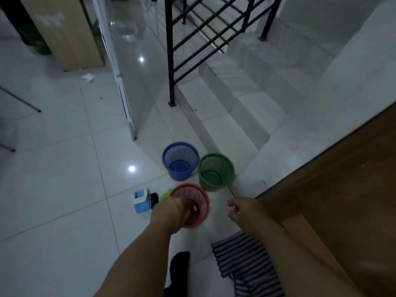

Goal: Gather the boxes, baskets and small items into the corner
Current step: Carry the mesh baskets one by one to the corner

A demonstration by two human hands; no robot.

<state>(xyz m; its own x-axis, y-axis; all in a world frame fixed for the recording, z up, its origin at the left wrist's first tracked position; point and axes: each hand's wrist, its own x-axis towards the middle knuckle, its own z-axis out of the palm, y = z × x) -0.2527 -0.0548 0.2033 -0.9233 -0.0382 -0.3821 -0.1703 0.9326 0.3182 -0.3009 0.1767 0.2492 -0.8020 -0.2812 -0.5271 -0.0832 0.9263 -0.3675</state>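
Three mesh baskets stand together on the white tiled floor by the stair base: a blue basket point(180, 160), a green basket point(216, 171) and a red basket point(198, 201) nearest me. My left hand point(170, 213) grips the red basket's near rim, fingers curled inside it. My right hand point(243, 210) hovers to the right of the red basket, fingers loosely bent, holding nothing. Left of the red basket lie a small blue box point(141, 201), a black item point(154, 200) and a green item point(166, 194).
White steps point(231, 116) with a black railing point(171, 61) rise behind the baskets. A wooden panel point(342, 189) runs along the right. A glass door point(126, 82) and a wooden cabinet point(64, 31) stand at the left. Crumpled paper point(88, 78) lies on the floor.
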